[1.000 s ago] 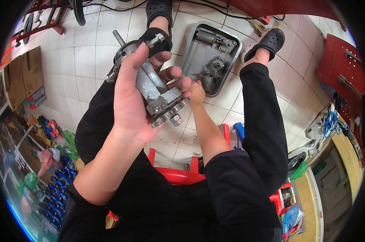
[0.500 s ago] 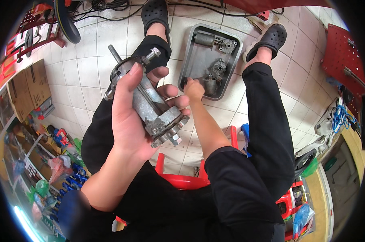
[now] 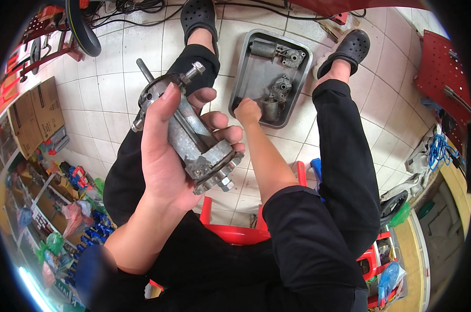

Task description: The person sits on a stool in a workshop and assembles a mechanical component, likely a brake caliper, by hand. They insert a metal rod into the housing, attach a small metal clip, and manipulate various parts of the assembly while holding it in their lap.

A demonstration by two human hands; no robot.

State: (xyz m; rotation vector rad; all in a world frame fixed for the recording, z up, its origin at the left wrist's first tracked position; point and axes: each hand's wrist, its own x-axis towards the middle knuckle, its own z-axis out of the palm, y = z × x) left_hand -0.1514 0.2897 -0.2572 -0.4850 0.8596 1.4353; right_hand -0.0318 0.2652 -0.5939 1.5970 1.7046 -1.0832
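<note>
My left hand [image 3: 160, 151] is wrapped around a grey metal assembly [image 3: 194, 138], held up at a slant over my left leg. A thin shaft sticks out of its upper end, beside a bolt with a hex nut; a toothed plate and another nut sit at the lower end. My thumb presses along one side, and my other fingers curl round the far side. My right hand [image 3: 248, 111] reaches into the near left corner of a grey metal tray [image 3: 236, 83]. Its fingers are closed, and whatever they pinch is hidden. Just right of it stands a cylindrical metal part [image 3: 270, 108].
A motor with a cast housing [image 3: 264, 49] lies in the tray's far end, and another cast part [image 3: 283, 86] nearer. A red plastic stool [image 3: 235, 234] is beneath me. Cardboard [image 3: 38, 114] leans at left; a red perforated panel [image 3: 441, 78] stands at right. Black cables [image 3: 261, 10] cross the floor.
My left hand and the metal assembly have shifted slightly left. My right hand stays at the tray's corner, its fingers moved a little.
</note>
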